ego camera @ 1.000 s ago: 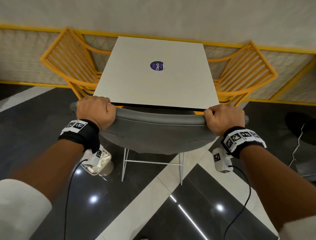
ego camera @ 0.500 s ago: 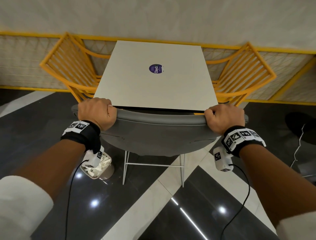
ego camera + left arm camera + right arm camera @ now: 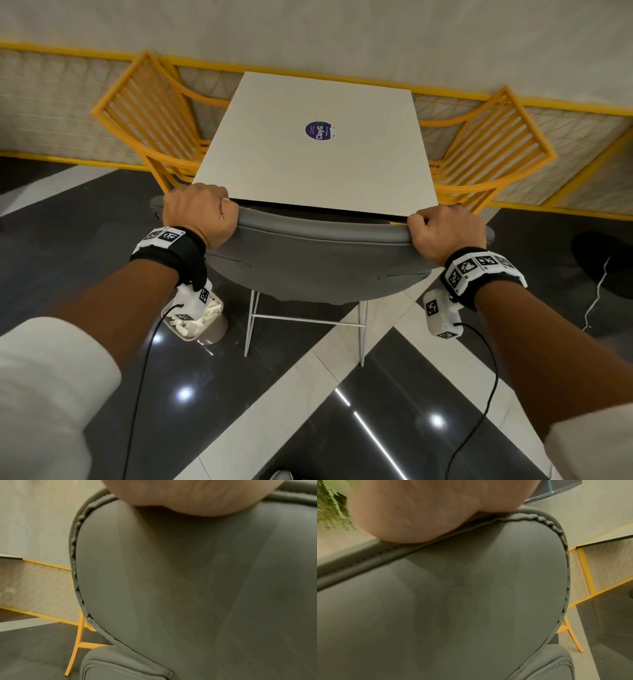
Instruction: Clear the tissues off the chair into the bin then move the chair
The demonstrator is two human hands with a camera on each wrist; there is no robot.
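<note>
A grey padded chair (image 3: 318, 263) on thin white legs stands against the near edge of the white table (image 3: 308, 164), its seat hidden under the tabletop. My left hand (image 3: 198, 214) grips the left end of the backrest's top edge, and my right hand (image 3: 445, 231) grips the right end. Both wrist views are filled by the grey backrest (image 3: 188, 588) (image 3: 453, 595) with a palm at the top. A small bin (image 3: 200, 323) holding white tissues stands on the floor left of the chair, partly behind my left wrist camera.
Two yellow slatted chairs (image 3: 150, 116) (image 3: 486, 144) flank the table at the far side, against a yellow-framed partition. The floor is glossy black with white stripes (image 3: 308, 377). A dark shape (image 3: 603, 263) and a white cable lie on the floor at the right.
The chair and both hands have edged forward towards the table, the backrest now close against its near edge. The grips are unchanged.
</note>
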